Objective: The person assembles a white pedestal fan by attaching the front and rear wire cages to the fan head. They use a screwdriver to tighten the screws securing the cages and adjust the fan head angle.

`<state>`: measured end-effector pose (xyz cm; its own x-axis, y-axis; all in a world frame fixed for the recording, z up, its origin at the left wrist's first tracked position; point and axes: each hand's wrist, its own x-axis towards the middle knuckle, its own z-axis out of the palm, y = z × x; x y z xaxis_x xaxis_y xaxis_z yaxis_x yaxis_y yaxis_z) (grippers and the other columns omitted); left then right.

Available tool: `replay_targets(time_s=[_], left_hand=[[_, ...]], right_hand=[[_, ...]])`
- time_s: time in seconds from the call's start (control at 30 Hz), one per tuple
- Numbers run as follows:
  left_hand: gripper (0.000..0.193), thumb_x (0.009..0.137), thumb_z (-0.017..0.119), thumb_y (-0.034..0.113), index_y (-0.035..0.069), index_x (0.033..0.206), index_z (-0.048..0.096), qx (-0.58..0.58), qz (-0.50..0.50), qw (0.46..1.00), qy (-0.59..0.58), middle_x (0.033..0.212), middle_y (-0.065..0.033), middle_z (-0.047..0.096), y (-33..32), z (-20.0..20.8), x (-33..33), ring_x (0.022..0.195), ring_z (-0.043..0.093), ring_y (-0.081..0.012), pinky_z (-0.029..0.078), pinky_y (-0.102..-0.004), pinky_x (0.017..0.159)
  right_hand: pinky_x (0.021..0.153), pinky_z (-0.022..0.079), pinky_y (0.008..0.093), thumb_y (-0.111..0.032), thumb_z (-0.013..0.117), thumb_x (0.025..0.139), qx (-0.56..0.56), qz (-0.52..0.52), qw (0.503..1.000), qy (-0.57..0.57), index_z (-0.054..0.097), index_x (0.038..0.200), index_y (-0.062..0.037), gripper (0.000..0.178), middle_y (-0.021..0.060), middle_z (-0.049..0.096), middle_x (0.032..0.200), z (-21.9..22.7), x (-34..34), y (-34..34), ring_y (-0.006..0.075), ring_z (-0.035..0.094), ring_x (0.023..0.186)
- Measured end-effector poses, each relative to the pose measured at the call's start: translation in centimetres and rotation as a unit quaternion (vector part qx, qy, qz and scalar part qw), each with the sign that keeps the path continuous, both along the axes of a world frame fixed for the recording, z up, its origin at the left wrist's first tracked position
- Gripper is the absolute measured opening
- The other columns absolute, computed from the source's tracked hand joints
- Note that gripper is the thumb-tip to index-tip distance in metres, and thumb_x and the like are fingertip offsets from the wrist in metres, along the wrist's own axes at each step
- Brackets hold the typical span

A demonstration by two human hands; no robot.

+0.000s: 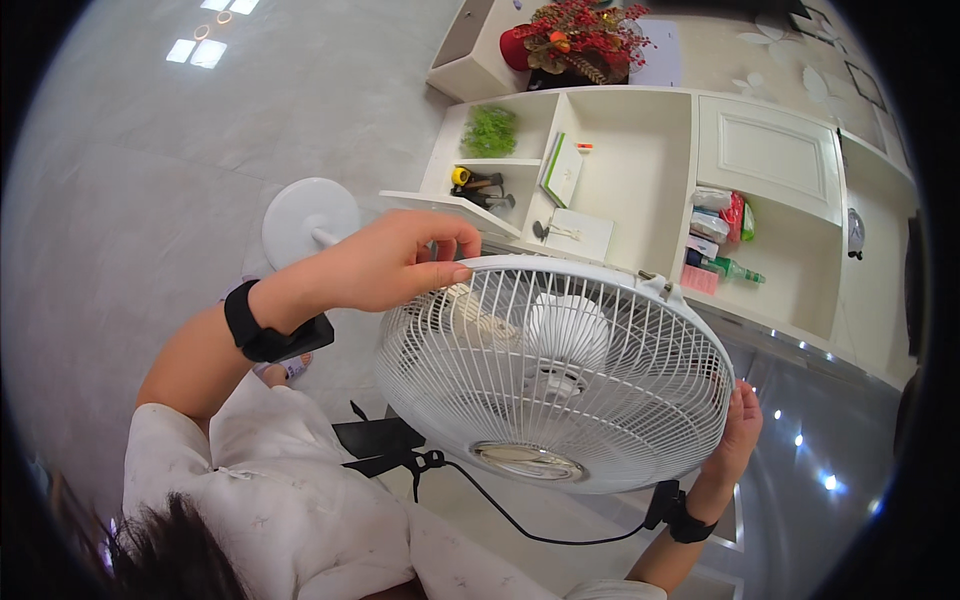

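Note:
Tilted in front of me is a white wire fan guard [640, 400] with a shiny oval badge [528, 461] at its centre. White parts, seemingly a fan blade [568, 325] and the motor housing, show through the wires. My left hand [395, 262] has its thumb and fingers closed on the upper left part of the guard's rim. My right hand [740, 425] grips the rim at the right side, its fingers partly hidden behind the edge. A small clip [655, 283] sits on the rim at the top right. The fan's round white base [310, 215] stands on the floor to the left.
A white cabinet [625, 120] with open shelves stands beyond the fan. Tools [485, 190], a green plant [488, 132], a green bottle [738, 270] and packets fill some compartments. Red flowers [590, 40] stand at the back. A black cord [560, 541] hangs below the guard.

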<state>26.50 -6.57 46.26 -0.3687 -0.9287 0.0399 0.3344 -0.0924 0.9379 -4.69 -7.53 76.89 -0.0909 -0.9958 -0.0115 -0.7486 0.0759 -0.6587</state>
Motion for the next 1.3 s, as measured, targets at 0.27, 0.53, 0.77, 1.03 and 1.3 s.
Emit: replay_targets(time_s=[0.27, 0.53, 0.77, 1.03, 1.3], left_hand=[[0.03, 0.083, 0.057, 0.019, 0.009, 0.111, 0.054, -0.089, 0.042, 0.995, -0.017, 0.085, -0.0109, 0.055, -0.3, 3.0, -0.4, 0.073, 0.056, -0.0219, 0.044, -0.0324, 0.066], [0.022, 0.086, 0.058, 0.018, 0.004, 0.102, 0.063, -0.17, -0.022, 0.98, -0.103, 0.081, -0.0075, 0.054, -4.8, 6.8, -0.7, 0.063, 0.054, -0.0156, 0.043, -0.0289, 0.055], [0.025, 0.084, 0.064, 0.027, 0.003, 0.087, 0.057, -0.047, -0.139, 0.982, -0.119, 0.07, -0.001, 0.053, -6.4, 9.1, -0.5, 0.051, 0.052, -0.0089, 0.042, -0.023, 0.046], [0.029, 0.085, 0.063, 0.032, 0.006, 0.084, 0.052, -0.084, -0.211, 0.968, -0.103, 0.068, 0.0008, 0.05, -6.7, 9.3, -0.3, 0.051, 0.051, -0.0077, 0.041, -0.0233, 0.045], [0.033, 0.085, 0.062, 0.031, 0.005, 0.1, 0.049, -0.119, -0.181, 0.968, -0.13, 0.084, -0.004, 0.048, -6.1, 11.2, -0.7, 0.053, 0.054, -0.0098, 0.043, -0.0237, 0.045]], right_hand=[[0.078, 0.046, 0.0244, -0.016, 0.064, 0.084, 0.004, -0.017, 1.0, 0.004, 0.055, 0.09, -0.0005, 0.019, 0.0094, 0.06, 0.102, 0.2, -0.2, 0.1, 0.0117, 0.057, 0.084], [0.078, 0.045, 0.0247, -0.017, 0.065, 0.083, 0.006, -0.033, 0.999, 0.01, 0.057, 0.088, 0.0002, 0.019, 0.0085, 0.061, 0.101, 0.1, -0.1, -0.1, 0.0114, 0.057, 0.085], [0.08, 0.044, 0.0244, -0.017, 0.065, 0.083, 0.015, -0.021, 1.0, 0.016, 0.056, 0.087, 0.0009, 0.02, 0.008, 0.061, 0.101, 0.2, 0.1, -0.1, 0.0114, 0.056, 0.086], [0.081, 0.043, 0.0242, -0.014, 0.063, 0.084, 0.023, -0.016, 1.0, -0.002, 0.055, 0.084, 0.0002, 0.016, 0.0094, 0.06, 0.102, 0.4, 0.2, 0.4, 0.0116, 0.055, 0.087], [0.079, 0.043, 0.0237, -0.012, 0.063, 0.084, 0.022, 0.003, 0.999, -0.034, 0.055, 0.083, -0.0007, 0.014, 0.0093, 0.059, 0.102, 0.2, 0.9, 0.7, 0.0112, 0.054, 0.087]])
